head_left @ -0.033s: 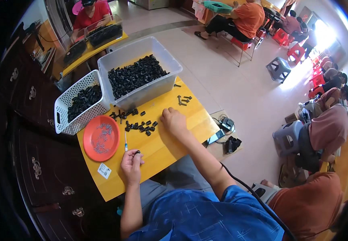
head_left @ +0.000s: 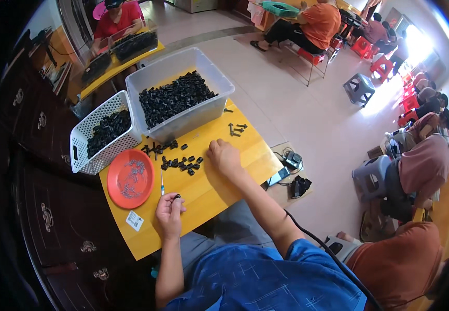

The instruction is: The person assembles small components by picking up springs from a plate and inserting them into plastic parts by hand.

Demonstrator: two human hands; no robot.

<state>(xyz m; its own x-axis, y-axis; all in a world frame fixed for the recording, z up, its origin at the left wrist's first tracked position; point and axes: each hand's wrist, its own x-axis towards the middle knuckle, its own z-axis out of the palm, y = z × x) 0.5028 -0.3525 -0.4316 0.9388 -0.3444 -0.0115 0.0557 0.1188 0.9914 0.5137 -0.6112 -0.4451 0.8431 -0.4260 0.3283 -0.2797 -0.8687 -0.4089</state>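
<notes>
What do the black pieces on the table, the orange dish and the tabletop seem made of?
Black pieces: perhaps plastic, dark with faint highlights; too small to be sure.
Orange dish: probably plastic, smooth, evenly coloured.
Tabletop: wood or wood-look laminate, slight sheen, streaky grain.

Dark wooden cabinet [head_left: 64, 202] with ornate metal drawer pulls [head_left: 47, 217] stood at left. Pale tiled floor [head_left: 266, 103] held a dark grey plastic stool [head_left: 360, 89]; bright red plastic stools [head_left: 382, 68] ranged beyond. Person in orange shirt [head_left: 320, 26] sat, upper right. Another, person in dull pink shirt [head_left: 424, 161], leaned forward near the right edge.
</notes>
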